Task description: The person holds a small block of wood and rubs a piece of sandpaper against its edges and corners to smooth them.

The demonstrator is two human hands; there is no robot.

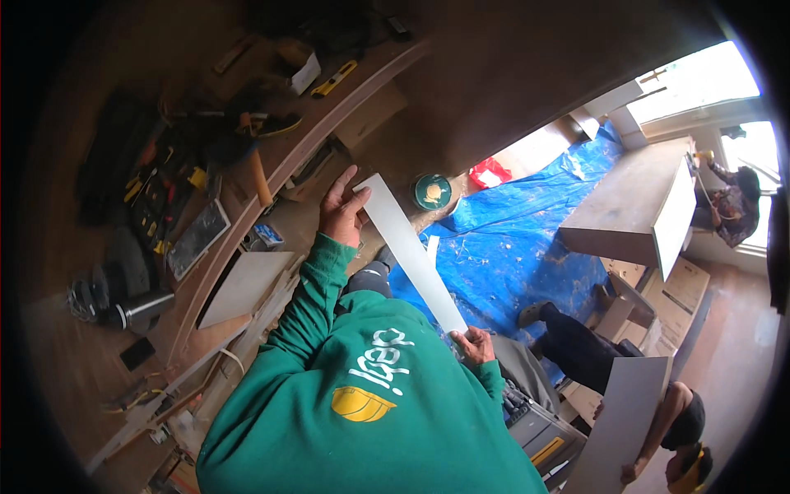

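Observation:
A long, narrow white board [415, 257] slants across in front of my green sweatshirt. My left hand [339, 210] grips its upper end, thumb along the edge and index finger stretched upward. At the lower end, my right hand [476, 346] pinches the board's corner between thumb and fingers. Beneath the board lies a blue tarp [518, 247] on the floor. To the left, nearest my left arm, a workbench [284, 169] carries a hammer [260, 177], a yellow utility knife [334, 79] and several hand tools [152, 193].
One person [687, 420] at lower right holds a white panel [625, 420]; another [736, 206] stands by a large cabinet box [629, 206] near the windows. A round green-lidded bucket [433, 192], a red bag [490, 173], cardboard [679, 288] and a grey tool case [543, 440] surround me.

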